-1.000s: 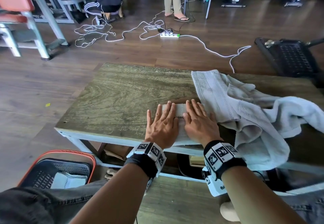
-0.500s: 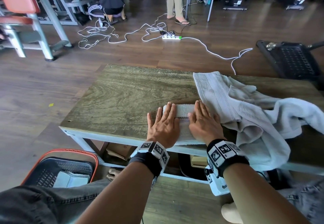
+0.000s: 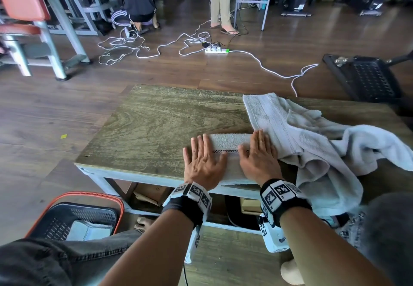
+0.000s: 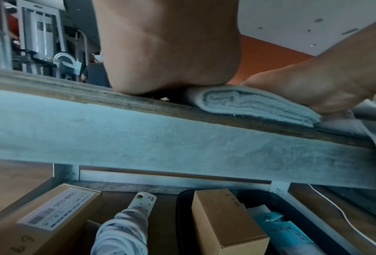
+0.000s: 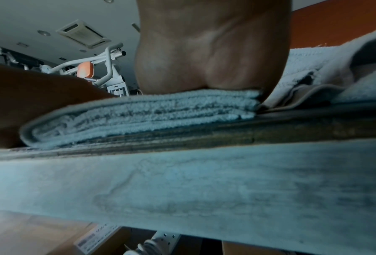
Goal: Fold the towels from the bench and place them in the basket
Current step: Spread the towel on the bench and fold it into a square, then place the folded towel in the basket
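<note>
Vs the earlier shot: my two hands were side by side, thumbs nearly touching, on the folded towel (image 3: 231, 144); now they've slid apart, so the checkered strip on the towel shows between them. Left hand (image 3: 203, 162) lies flat, fingers straight, pressing the towel's left end, outer fingers spilling onto the bench (image 3: 156, 124). Right hand (image 3: 259, 160) also flat and relaxed, pressing the right end, nothing gripped by either. Towel hasn't shifted; it sits at the near edge of the bench, folded in several layers per the wrist cams.

Around: a loose towel pile (image 3: 312, 142) just right of my right hand, touching the folded one, part of it hanging over the bench's front edge. Basket (image 3: 78, 216) w/ orange rim on the floor at lower left, one folded towel (image 3: 89, 231) already inside. My left knee partly covers the basket's near side. Under the bench: cardboard boxes (image 4: 226, 220) and a power strip w/ coiled cord (image 4: 128, 229). Beyond the bench, white cables (image 3: 156, 46) over the floor, a black crate (image 3: 366, 77) at right, two people further back.
</note>
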`<action>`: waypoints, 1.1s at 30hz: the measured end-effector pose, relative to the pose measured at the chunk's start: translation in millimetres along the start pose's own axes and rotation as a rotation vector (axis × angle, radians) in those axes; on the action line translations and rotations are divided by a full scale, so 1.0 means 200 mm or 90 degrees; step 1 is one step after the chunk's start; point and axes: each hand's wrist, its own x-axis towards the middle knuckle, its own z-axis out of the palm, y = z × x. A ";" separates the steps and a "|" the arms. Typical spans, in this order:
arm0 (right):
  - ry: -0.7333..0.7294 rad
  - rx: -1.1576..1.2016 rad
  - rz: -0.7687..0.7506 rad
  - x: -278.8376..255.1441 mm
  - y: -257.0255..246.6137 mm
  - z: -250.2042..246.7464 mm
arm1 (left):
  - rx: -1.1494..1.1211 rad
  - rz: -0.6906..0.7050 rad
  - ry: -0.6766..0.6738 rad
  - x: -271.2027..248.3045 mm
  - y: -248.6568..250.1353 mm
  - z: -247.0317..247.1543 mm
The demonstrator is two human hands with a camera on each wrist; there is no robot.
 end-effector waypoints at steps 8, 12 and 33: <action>-0.039 -0.080 0.007 -0.06 -0.04 -0.01 | -0.049 -0.023 0.047 -0.01 0.00 -0.04; -0.120 -0.081 0.018 -0.11 -0.07 -0.06 | -0.105 -0.076 0.117 -0.06 0.05 -0.07; -0.086 0.502 -0.019 -0.58 -0.59 -0.52 | -0.757 -0.074 0.031 -0.58 -0.09 -0.81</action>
